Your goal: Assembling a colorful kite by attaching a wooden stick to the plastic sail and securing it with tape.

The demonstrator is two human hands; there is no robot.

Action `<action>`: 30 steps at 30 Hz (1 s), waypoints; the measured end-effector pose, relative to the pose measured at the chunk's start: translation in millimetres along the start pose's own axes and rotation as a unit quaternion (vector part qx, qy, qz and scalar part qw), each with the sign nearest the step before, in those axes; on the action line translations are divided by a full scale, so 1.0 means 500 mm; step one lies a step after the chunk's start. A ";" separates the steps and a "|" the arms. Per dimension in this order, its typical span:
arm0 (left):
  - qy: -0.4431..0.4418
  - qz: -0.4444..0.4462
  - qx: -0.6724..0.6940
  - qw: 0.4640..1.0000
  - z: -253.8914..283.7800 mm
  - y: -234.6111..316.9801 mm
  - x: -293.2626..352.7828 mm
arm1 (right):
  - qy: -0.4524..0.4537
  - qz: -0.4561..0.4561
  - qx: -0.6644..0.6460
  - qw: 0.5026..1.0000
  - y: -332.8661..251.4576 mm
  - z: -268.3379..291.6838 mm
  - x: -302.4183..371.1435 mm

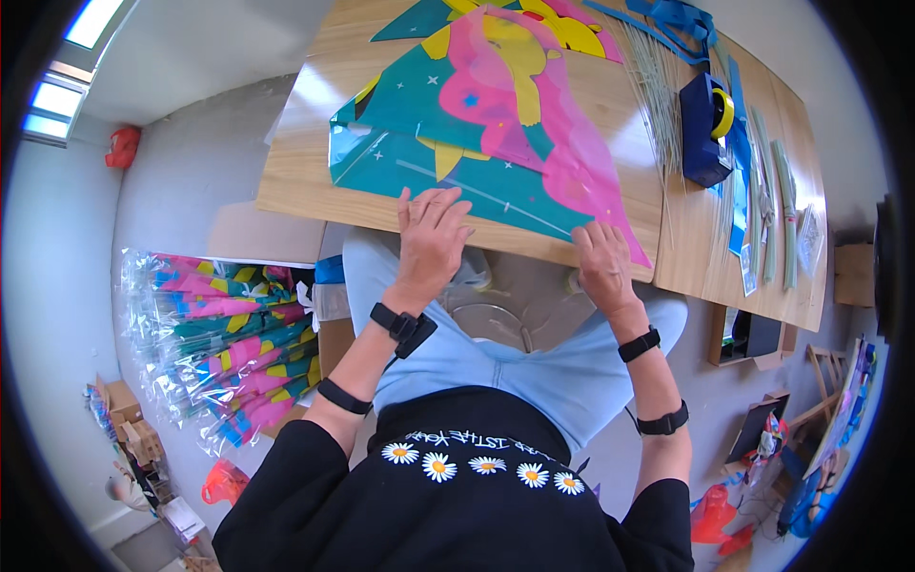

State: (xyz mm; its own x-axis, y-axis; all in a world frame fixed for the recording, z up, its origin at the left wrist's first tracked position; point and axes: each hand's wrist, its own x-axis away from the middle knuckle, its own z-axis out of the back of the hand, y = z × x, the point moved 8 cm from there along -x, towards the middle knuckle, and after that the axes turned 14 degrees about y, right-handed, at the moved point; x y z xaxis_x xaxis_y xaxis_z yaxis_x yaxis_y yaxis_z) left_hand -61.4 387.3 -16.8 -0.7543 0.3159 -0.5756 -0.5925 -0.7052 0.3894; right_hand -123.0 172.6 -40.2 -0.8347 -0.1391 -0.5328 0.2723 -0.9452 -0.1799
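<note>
A thin kite sheet [396,105] in teal and pink, with a yellow cartoon figure, lies folded over on the wooden table in front of me. A pale narrow strip runs along its near edge, between my hands. My left hand [434,238] has its fingers bent over that near edge, closed on the sheet. At the pointed right end, my right hand [605,267] pinches the edge, its fingers pressed together. The undersides of both hands are hidden.
A blue tape dispenser [701,143] with yellow tape stands on the table [305,186] to the right, among thin pale rods [658,105] and blue ribbon [672,14]. Another printed sheet [410,21] lies at the far side. Clear-wrapped colourful bundles [229,334] are piled at left.
</note>
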 end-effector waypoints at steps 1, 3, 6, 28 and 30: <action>0.011 -0.005 0.001 1.000 -0.005 0.004 0.000 | 0.005 0.005 -0.006 1.000 -0.006 0.000 0.005; -0.005 -0.009 0.005 1.000 -0.023 0.009 0.002 | 0.013 0.020 0.011 1.000 -0.013 0.002 0.013; -0.020 -0.028 0.008 0.999 -0.057 0.023 -0.006 | 0.017 0.016 0.011 1.000 -0.008 0.009 0.017; -0.031 -0.025 0.083 0.996 -0.157 0.058 -0.024 | 0.053 -0.119 0.010 0.991 -0.035 0.020 0.072; -0.037 -0.029 0.078 0.996 -0.162 0.058 -0.026 | 0.062 -0.114 0.014 0.991 -0.059 0.016 0.064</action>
State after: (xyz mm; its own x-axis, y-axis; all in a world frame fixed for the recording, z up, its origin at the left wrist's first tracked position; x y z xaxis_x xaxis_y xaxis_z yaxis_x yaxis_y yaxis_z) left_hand -46.0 311.4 -56.1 -0.7326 0.4043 -0.5477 -0.6685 -0.5790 0.4667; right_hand -161.7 193.8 -45.5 -0.8070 0.1143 -0.5794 0.0686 -0.9563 -0.2841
